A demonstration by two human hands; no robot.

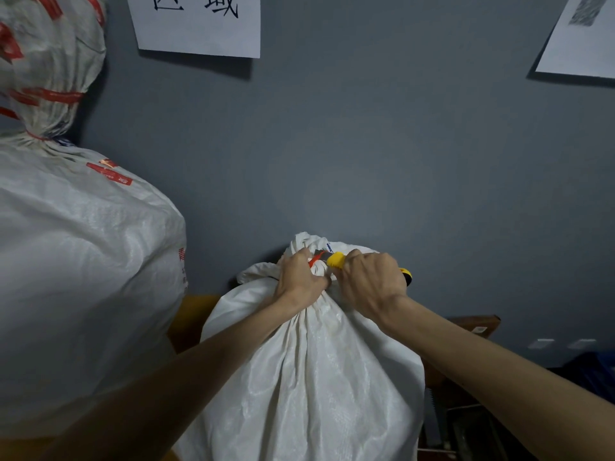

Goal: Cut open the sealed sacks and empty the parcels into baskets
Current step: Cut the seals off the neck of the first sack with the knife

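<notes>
Item: white sack (309, 377), woven, standing upright, neck gathered and bound by a red tie (314, 261); still sealed, contents hidden.

Left hand (301, 281): forearm reaching up along the sack's front from the lower left, fingers curled tight round the gathered neck just beside the tie.

Right hand (369, 281): forearm coming in from the sack's right, knuckles up, fingers clamped on the handle of a yellow knife (336, 260).

Knife: long axis near level across the sack's neck, butt out past the right hand, blade pointing left and touching the tie.

Left of the sack: a larger sack (83, 277) with red tape, tied shut, another taped sack (50, 61) stacked on it.

Behind the sack: grey wall (366, 144), a printed sheet (196, 24) high up on it.
</notes>
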